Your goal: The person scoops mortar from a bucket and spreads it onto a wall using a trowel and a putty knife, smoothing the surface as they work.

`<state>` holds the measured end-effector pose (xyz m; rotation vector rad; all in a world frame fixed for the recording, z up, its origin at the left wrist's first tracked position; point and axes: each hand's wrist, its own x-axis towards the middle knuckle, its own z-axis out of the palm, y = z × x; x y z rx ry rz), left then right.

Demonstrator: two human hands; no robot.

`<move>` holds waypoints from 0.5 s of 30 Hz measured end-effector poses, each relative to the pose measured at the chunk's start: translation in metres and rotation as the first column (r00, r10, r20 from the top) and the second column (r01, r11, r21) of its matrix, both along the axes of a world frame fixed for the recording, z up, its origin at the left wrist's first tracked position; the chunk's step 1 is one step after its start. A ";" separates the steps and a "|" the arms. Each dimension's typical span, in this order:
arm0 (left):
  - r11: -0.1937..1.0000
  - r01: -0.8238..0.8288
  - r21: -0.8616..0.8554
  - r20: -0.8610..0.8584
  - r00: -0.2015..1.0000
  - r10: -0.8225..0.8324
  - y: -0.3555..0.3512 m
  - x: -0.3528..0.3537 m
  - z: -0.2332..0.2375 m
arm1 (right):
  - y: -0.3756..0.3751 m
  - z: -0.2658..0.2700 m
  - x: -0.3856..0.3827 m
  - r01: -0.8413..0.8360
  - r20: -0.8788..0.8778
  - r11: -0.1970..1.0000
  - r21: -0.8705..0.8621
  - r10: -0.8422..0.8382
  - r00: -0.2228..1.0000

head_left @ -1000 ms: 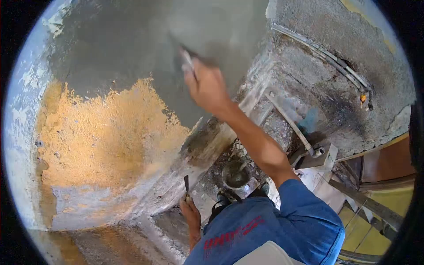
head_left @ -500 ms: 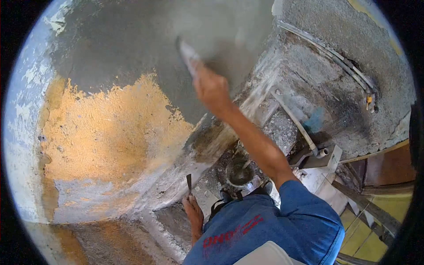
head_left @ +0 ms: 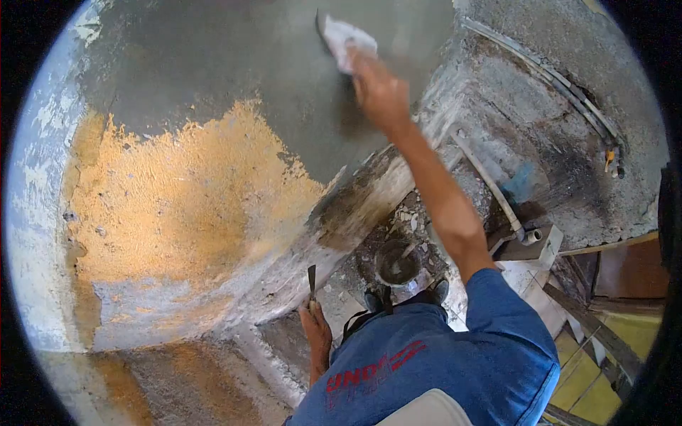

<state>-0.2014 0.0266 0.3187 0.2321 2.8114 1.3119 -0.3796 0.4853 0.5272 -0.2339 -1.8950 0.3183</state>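
My right hand (head_left: 380, 89) is closed round a whitish tool (head_left: 347, 44) with a thin dark edge, which lies against the grey wet plaster (head_left: 213, 57) high on the wall. Low down near the wall's foot, my left hand (head_left: 314, 325) grips the handle of a narrow putty knife (head_left: 311, 278), its blade pointing up. Below the grey plaster, the old orange paint (head_left: 170, 199) has a ragged upper edge.
A bucket (head_left: 398, 264) of grey mix stands on the floor by my feet, among rubble. On the right, a pipe (head_left: 490, 181) leans beside the rough wall, under curved conduits (head_left: 540, 67). Wooden beams (head_left: 597, 334) lie at the lower right.
My right hand has moved to the right and up across the plaster with the whitish tool. My left hand still holds the putty knife, and the view has shifted slightly.
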 end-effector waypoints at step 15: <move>0.999 0.033 -0.025 0.058 0.998 -0.032 -0.023 -0.019 0.003 | -0.112 -0.037 0.048 -0.201 -0.113 0.740 -0.642 0.168 0.979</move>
